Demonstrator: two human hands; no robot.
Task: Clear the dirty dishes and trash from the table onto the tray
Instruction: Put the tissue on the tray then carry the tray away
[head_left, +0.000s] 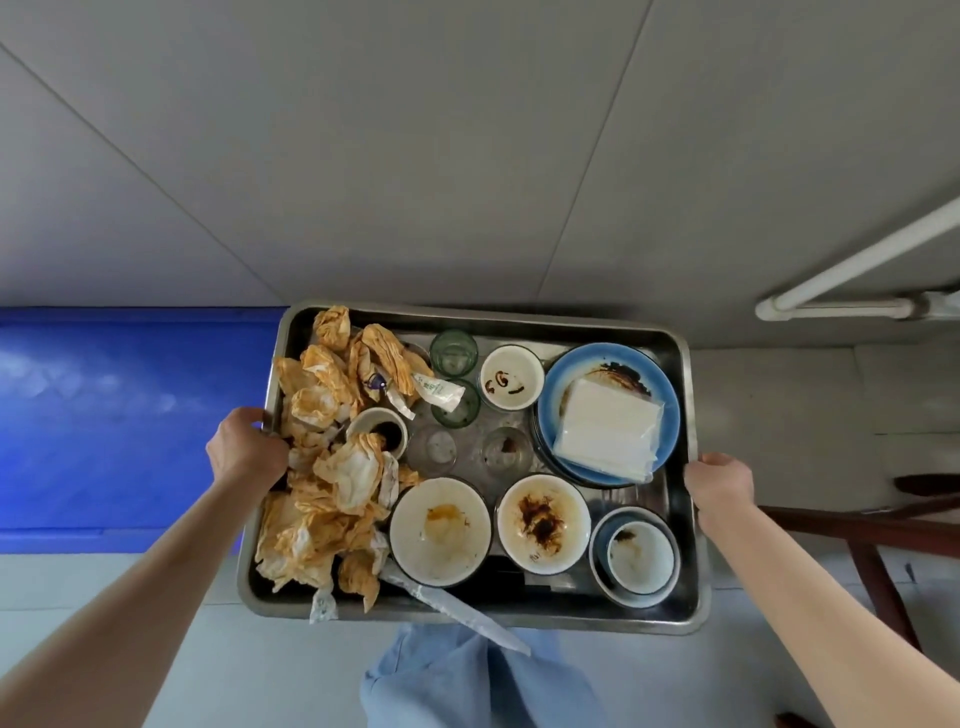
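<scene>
A steel tray (519, 621) hangs in the air in front of me. My left hand (244, 449) grips its left rim and my right hand (719, 486) grips its right rim. A heap of orange-stained crumpled napkins (322, 493) fills the tray's left side. Two dirty white bowls (440, 530) (543, 522) stand near the front. A blue plate (608, 410) at the right carries a white tissue pack (608, 428). Small cups, several glasses (453, 352) and a wrapper (457, 608) overhanging the front rim also lie in the tray.
A blue surface (119, 426) lies to the left below the tray. Dark wooden furniture legs (862, 535) stand at the right. A white pipe (857, 265) runs along the grey wall. My light blue trousers (467, 680) show below the tray over a pale tiled floor.
</scene>
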